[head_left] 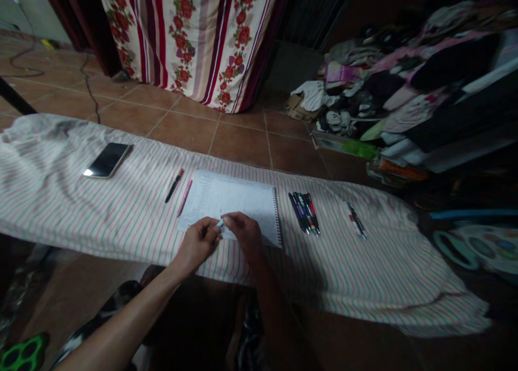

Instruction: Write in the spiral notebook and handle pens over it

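Observation:
My left hand [201,237] and my right hand [244,231] meet above the lower edge of a spiral notebook [243,198]. Pinched between their fingertips is a small pale-blue piece [220,223], mostly covered, so its kind does not show. The notebook lies open to a page with writing, its coil on the right side. Left of it rest a pink pen [184,198] and a dark pen with an orange-red end [174,186]. To the right is a bunch of several pens [304,213], and farther right a small group of pens [356,221].
A striped cloth [137,209] covers the long table, with a phone [107,160] at its left. Behind are a tiled floor [238,139] and a floral curtain [190,42]. Heaped clothes [388,85] fill the back right. A green object [25,354] sits low at left.

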Motion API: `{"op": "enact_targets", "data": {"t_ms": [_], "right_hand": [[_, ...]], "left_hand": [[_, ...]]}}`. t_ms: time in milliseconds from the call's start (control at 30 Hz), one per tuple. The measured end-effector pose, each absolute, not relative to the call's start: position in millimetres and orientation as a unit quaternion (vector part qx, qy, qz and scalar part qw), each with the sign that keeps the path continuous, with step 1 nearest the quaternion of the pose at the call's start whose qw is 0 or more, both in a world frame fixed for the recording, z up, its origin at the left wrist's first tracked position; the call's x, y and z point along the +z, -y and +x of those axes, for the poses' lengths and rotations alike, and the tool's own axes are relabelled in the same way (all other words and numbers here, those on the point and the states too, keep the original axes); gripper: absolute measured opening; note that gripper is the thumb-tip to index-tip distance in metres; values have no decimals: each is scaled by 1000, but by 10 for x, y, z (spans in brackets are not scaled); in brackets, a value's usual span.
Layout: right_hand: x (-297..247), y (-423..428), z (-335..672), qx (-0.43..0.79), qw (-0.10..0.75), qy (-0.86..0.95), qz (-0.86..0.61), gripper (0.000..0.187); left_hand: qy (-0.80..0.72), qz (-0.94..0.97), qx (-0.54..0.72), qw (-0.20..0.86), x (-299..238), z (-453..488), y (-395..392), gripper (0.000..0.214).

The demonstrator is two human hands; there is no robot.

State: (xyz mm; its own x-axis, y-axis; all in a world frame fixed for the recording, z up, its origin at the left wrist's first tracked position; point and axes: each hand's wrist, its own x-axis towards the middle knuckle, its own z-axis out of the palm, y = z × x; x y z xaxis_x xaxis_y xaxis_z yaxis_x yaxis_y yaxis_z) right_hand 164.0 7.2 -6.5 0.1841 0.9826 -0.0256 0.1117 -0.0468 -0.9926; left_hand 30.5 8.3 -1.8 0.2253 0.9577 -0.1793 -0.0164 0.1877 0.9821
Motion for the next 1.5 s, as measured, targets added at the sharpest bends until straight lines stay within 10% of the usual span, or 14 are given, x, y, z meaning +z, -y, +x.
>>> {"op": "enact_targets", "data": {"t_ms": [367, 900, 1500], "right_hand": [[-199, -99, 1645, 451, 527, 450, -563, 40], [34, 23, 1633, 577, 432, 531, -445, 20], [32, 7, 1563, 606, 462, 472, -444, 27]], "left_hand": [[-439, 221, 439, 752, 113, 283, -159, 5], [-354, -15, 556, 751, 146, 104, -388, 20], [-321, 93, 558, 760, 174, 48, -308, 8]]}}
